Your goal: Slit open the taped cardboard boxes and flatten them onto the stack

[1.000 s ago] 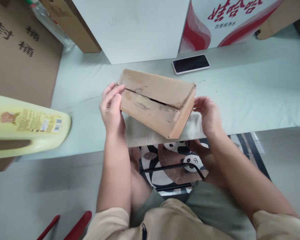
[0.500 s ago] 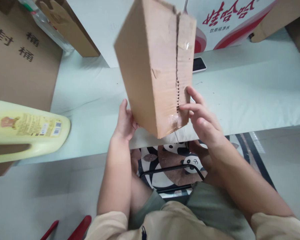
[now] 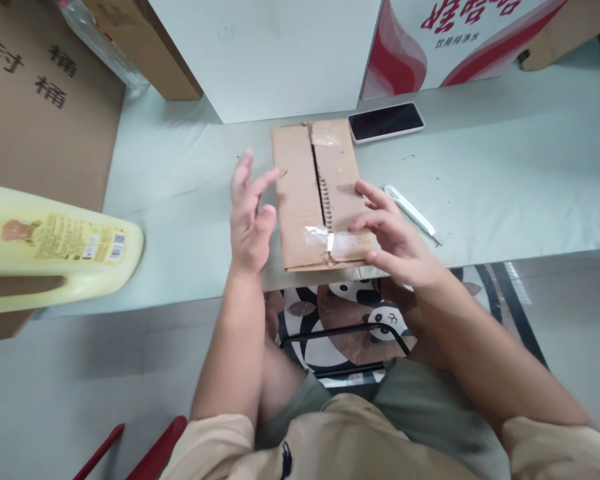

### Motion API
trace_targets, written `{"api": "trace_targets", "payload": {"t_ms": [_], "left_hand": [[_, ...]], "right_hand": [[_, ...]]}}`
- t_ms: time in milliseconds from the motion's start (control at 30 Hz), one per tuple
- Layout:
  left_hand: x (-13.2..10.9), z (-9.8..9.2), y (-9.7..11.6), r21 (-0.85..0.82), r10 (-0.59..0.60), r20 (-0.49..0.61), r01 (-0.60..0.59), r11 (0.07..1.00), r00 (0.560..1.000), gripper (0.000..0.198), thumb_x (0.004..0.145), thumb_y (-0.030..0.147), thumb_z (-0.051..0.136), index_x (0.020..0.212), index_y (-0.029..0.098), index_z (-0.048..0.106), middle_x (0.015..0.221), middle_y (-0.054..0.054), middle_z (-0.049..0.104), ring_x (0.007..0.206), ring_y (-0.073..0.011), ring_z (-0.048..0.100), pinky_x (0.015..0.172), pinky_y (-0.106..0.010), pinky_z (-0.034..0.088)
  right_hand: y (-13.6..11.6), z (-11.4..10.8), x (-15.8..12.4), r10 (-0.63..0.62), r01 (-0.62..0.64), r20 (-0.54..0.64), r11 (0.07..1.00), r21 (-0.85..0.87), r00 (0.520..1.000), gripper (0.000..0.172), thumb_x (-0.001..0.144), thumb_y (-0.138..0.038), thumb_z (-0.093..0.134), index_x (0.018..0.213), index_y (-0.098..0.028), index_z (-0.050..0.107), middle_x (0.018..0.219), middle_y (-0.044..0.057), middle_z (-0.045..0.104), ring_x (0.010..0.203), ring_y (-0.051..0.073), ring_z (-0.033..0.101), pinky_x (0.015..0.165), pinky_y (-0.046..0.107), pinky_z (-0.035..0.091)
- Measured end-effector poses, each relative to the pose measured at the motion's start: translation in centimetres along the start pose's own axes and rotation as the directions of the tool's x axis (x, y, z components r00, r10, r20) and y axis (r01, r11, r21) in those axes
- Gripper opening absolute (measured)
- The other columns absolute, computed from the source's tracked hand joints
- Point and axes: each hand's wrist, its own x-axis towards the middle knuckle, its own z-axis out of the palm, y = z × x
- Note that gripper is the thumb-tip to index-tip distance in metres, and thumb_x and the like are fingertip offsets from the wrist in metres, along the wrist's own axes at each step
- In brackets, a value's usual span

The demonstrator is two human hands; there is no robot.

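Observation:
A brown cardboard box (image 3: 300,200) rests flat on the pale green table cover (image 3: 180,200), close to the front edge. Its top has a torn, jagged seam with clear tape at both ends. My left hand (image 3: 250,217) is beside the box's left side, fingers spread, holding nothing. At the right side, my right hand (image 3: 393,233) has its fingers apart, with the fingertips on or just above the box's top and edge. A white box cutter (image 3: 413,213) lies to the right of my right hand. Behind the box's right corner lies a phone (image 3: 386,123), dark screen up.
White cartons (image 3: 270,53) stand at the back, one with a red pattern (image 3: 400,53). On the left are a yellow jug (image 3: 90,247), a large brown carton (image 3: 45,133) and a clear plastic bottle (image 3: 103,50). A panda-print mat (image 3: 325,320) lies below the table.
The cardboard box has come down from a raised, tilted position to lie flat on the table. My left hand has let go of it and opened. The box cutter now shows.

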Motion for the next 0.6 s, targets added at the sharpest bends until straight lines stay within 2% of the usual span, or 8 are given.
{"api": "trace_targets", "payload": {"t_ms": [67, 167, 267, 333, 400, 467, 533, 600], "left_hand": [[-0.2, 0.4, -0.2, -0.004, 0.066, 0.079, -0.066, 0.998, 0.995, 0.053, 0.090, 0.074, 0.055, 0.122, 0.036, 0.069, 0.169, 0.002, 0.035, 0.163, -0.0345, 0.024, 0.133, -0.054, 0.029], [-0.6, 1.2, -0.5, -0.079, 0.041, 0.110, -0.032, 0.996, 0.993, 0.051, 0.090, 0.073, 0.055, 0.123, 0.036, 0.068, 0.167, 0.001, 0.037, 0.159, -0.0332, 0.032, 0.132, -0.049, 0.032], [-0.9, 1.9, -0.9, -0.140, 0.018, 0.048, -0.011, 0.990, 0.999, 0.050, 0.089, 0.073, 0.056, 0.120, 0.035, 0.069, 0.165, 0.000, 0.038, 0.158, -0.0326, 0.032, 0.131, -0.047, 0.033], [-0.9, 2.3, -0.8, -0.176, -0.020, -0.003, 0.019, 0.984, 1.000, 0.049, 0.088, 0.073, 0.057, 0.116, 0.034, 0.069, 0.162, -0.001, 0.041, 0.159, -0.0329, 0.031, 0.130, -0.046, 0.033], [-0.9, 2.6, -0.5, -0.192, -0.067, -0.027, 0.061, 0.980, 0.997, 0.051, 0.085, 0.075, 0.058, 0.112, 0.033, 0.069, 0.160, -0.002, 0.043, 0.159, -0.0332, 0.029, 0.129, -0.045, 0.033], [-0.8, 2.7, -0.2, -0.188, -0.097, -0.034, 0.089, 0.978, 0.995, 0.055, 0.081, 0.078, 0.058, 0.109, 0.032, 0.069, 0.157, -0.003, 0.045, 0.158, -0.0337, 0.031, 0.129, -0.044, 0.034], [-0.8, 2.7, -0.1, -0.177, -0.102, -0.035, 0.095, 0.980, 0.994, 0.057, 0.079, 0.079, 0.058, 0.109, 0.032, 0.069, 0.156, -0.004, 0.046, 0.156, -0.0338, 0.032, 0.128, -0.043, 0.034], [-0.8, 2.9, -0.2, -0.171, -0.096, -0.027, 0.090, 0.981, 0.995, 0.058, 0.080, 0.079, 0.057, 0.111, 0.032, 0.069, 0.156, -0.004, 0.045, 0.155, -0.0334, 0.034, 0.128, -0.043, 0.035]], "right_hand": [[0.0, 0.3, 0.1, -0.015, 0.016, 0.021, 1.000, -0.023, 1.000, 0.039, 0.087, -0.064, 0.068, 0.104, -0.029, 0.069, 0.166, 0.001, 0.037, 0.156, 0.034, 0.033, 0.129, 0.057, 0.030], [0.4, 0.7, 0.2, -0.044, 0.044, -0.011, 0.999, -0.009, 0.999, 0.037, 0.088, -0.063, 0.066, 0.103, -0.029, 0.068, 0.167, 0.001, 0.034, 0.152, 0.033, 0.038, 0.126, 0.054, 0.035], [0.9, 0.8, 0.0, -0.078, 0.078, -0.019, 0.997, 0.024, 0.997, 0.033, 0.088, -0.060, 0.068, 0.103, -0.031, 0.069, 0.163, 0.001, 0.037, 0.144, 0.031, 0.048, 0.120, 0.051, 0.044], [1.3, 0.4, -0.3, -0.049, 0.051, -0.084, 0.998, 0.025, 0.995, 0.034, 0.090, -0.061, 0.064, 0.105, -0.031, 0.068, 0.156, 0.003, 0.044, 0.134, 0.029, 0.056, 0.110, 0.048, 0.051], [2.0, -0.5, -0.5, 0.049, -0.061, -0.253, 0.997, -0.038, 0.966, 0.033, 0.093, -0.057, 0.058, 0.110, -0.030, 0.066, 0.139, 0.006, 0.058, 0.113, 0.024, 0.065, 0.095, 0.044, 0.057], [3.0, -1.9, -0.8, 0.173, -0.288, -0.464, 0.938, -0.191, 0.869, 0.029, 0.092, -0.048, 0.059, 0.111, -0.027, 0.065, 0.119, 0.007, 0.067, 0.090, 0.021, 0.065, 0.083, 0.041, 0.057], [4.2, -3.5, -1.0, 0.259, -0.535, -0.585, 0.760, -0.367, 0.769, 0.033, 0.083, -0.040, 0.066, 0.111, -0.023, 0.067, 0.111, 0.009, 0.068, 0.081, 0.021, 0.062, 0.082, 0.045, 0.055], [5.4, -4.8, -1.2, 0.333, -0.650, -0.581, 0.568, -0.505, 0.743, 0.039, 0.075, -0.034, 0.071, 0.111, -0.020, 0.069, 0.110, 0.013, 0.068, 0.082, 0.024, 0.061, 0.083, 0.049, 0.054]]}}
